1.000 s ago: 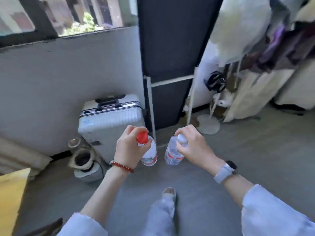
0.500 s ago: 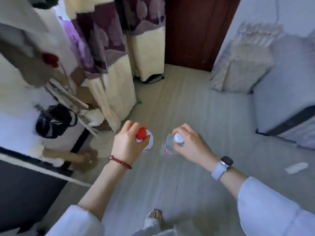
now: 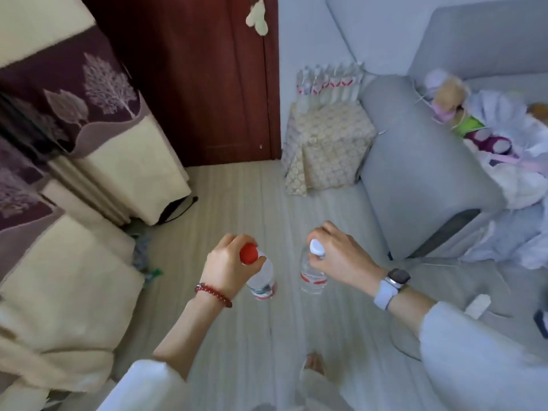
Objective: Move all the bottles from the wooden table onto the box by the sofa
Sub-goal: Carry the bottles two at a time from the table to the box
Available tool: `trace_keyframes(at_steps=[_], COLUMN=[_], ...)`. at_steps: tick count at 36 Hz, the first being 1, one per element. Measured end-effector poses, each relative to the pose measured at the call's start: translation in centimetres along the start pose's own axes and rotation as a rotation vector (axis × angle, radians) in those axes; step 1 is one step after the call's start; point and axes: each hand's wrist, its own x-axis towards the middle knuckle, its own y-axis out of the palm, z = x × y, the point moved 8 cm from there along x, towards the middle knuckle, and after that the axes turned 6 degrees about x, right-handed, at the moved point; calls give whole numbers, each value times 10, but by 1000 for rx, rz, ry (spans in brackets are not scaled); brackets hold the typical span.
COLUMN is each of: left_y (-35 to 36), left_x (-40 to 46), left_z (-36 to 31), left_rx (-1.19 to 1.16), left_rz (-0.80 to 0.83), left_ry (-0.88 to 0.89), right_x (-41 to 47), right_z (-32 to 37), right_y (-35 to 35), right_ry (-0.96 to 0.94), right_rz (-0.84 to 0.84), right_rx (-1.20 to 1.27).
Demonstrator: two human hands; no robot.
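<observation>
My left hand [image 3: 226, 266] grips the neck of a clear bottle with a red cap [image 3: 262, 278], hanging over the floor. My right hand [image 3: 338, 258] holds a second clear bottle with a white cap [image 3: 311, 280] by its top. Ahead, the box [image 3: 329, 146], draped in a patterned beige cloth, stands against the grey sofa's [image 3: 421, 173] arm. Several clear bottles with red labels [image 3: 329, 83] stand in a row along the box's far edge. The wooden table is out of view.
A dark red door [image 3: 201, 84] is behind the box to the left. Hanging curtains and blankets [image 3: 89, 137] crowd the left side. Clothes and soft toys [image 3: 489, 143] lie on the sofa seat. Grey floor runs between me and the box.
The view has swung right, from the suitcase and clothes rack to the door, box and sofa. Both hands keep the same hold on their bottles.
</observation>
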Motion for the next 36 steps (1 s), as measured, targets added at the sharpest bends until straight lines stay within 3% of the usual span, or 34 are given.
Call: trace_keyframes(at_steps=[12,27,36], left_y=[56,161,280], left_x=[293,650,824], left_z=[-53,-105,-142], left_rx=[-67,-23,17], left_rz=[-4,187,279], left_ry=[95,277,186], right_x=[249,532,697], right_z=[-111,-258,-384], right_y=[-99,-207,-251], right_ry=[105,332,273], right_rz=[-46,-175,-113], right_rx=[-74,86,101])
